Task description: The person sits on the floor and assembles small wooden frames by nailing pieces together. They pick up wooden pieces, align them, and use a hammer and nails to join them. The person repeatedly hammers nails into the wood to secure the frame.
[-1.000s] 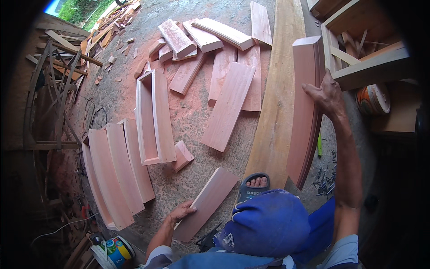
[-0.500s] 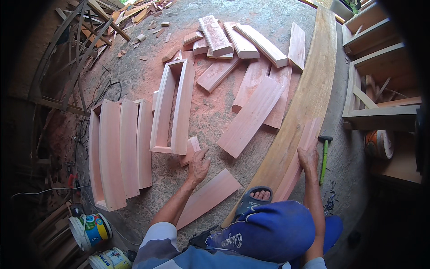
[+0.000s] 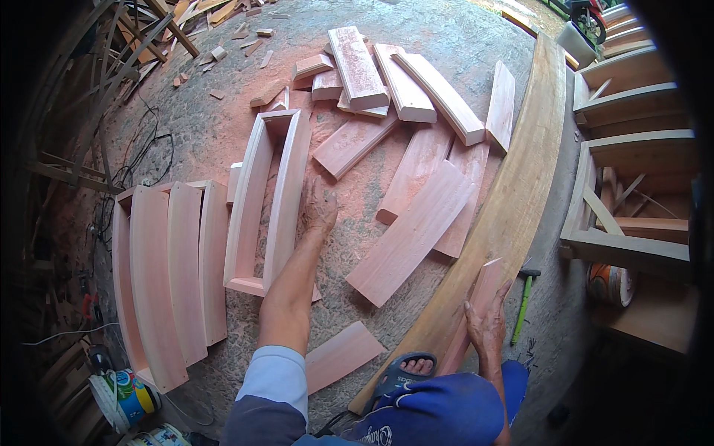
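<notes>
My left hand (image 3: 320, 207) reaches forward along the right side of a narrow rectangular wooden frame (image 3: 281, 201), fingers stretched out. I cannot tell whether it touches the frame. My right hand (image 3: 487, 321) is closed across a slim pinkish wooden board (image 3: 483, 286), which lies lengthwise on a long brown plank (image 3: 513, 178) beside my sandalled foot (image 3: 410, 368). A green-handled hammer (image 3: 523, 308) lies just right of that hand. Another loose board (image 3: 346, 357) rests on the ground to the right of my left forearm.
Several assembled wooden frames (image 3: 175, 275) stand at the left. Loose boards (image 3: 409, 238) and a pile of thicker pieces (image 3: 361, 70) lie ahead. Wooden carcasses (image 3: 632, 178) line the right side, with a bucket (image 3: 611, 284) near them. Paint buckets (image 3: 123, 401) and cables (image 3: 152, 141) are at the left.
The view has shifted. My left hand has moved forward, from near the frame's close end to along its right side. My right hand and its board have come slightly nearer to me.
</notes>
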{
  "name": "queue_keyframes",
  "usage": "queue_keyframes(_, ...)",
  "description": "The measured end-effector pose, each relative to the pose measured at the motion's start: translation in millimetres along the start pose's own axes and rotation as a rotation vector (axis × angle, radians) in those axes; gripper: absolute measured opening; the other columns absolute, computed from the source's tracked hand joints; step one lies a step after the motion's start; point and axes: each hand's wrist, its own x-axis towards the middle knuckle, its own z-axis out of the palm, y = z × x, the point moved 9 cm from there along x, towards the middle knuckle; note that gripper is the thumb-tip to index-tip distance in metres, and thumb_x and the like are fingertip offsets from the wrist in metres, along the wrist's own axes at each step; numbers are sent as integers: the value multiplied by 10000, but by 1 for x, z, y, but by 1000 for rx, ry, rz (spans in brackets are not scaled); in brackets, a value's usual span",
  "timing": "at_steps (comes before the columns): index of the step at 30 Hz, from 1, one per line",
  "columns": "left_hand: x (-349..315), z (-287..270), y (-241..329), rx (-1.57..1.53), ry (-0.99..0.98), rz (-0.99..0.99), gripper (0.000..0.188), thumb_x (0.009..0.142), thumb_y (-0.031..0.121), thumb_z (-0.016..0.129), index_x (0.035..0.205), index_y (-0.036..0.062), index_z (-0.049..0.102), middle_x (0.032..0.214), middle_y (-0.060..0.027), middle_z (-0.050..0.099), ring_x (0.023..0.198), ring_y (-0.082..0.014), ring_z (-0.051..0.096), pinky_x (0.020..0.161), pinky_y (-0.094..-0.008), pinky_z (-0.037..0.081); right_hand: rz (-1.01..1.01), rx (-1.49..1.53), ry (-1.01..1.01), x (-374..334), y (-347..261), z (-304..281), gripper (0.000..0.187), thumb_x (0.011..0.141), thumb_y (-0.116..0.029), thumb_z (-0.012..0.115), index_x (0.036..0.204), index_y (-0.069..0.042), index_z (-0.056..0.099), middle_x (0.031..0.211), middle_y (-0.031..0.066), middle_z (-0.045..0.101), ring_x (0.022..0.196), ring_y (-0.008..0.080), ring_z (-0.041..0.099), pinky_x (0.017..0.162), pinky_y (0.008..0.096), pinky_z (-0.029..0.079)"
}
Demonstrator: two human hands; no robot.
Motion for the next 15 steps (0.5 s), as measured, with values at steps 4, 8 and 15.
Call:
queue_keyframes(4, -2, 24, 4, 331, 9, 31, 703, 1015, 460, 503, 1583, 67, 371, 1681, -180, 257, 1572, -350, 172, 1284, -484, 101, -349, -280, -3, 39, -85, -22, 835, 922, -297, 720, 1614, -104, 296, 1561, 290, 397, 1402, 454, 446, 1126, 516, 400)
queue_keyframes(8, -2, 20, 12, 359, 35, 23, 698, 1024, 475, 483, 1560, 35, 397, 1670, -187, 283, 1567, -356, 183, 1281, -507, 74, -640, -230, -112, 117, -188, 5, 669, 948, -270, 691, 1535, -73, 439, 1525, 263, 444, 1385, 439, 466, 1124, 512, 410)
queue_keyframes(15, 4, 17, 17, 322, -39, -15, 711, 1023, 477, 482, 1575, 41, 376, 1688, -159, 250, 1576, -337, 165, 1283, -496, 67, -821, -118, -135, 279, -361, 102, 587, 1004, -317, 623, 1500, -55, 453, 1525, 279, 440, 1364, 441, 497, 1122, 482, 444)
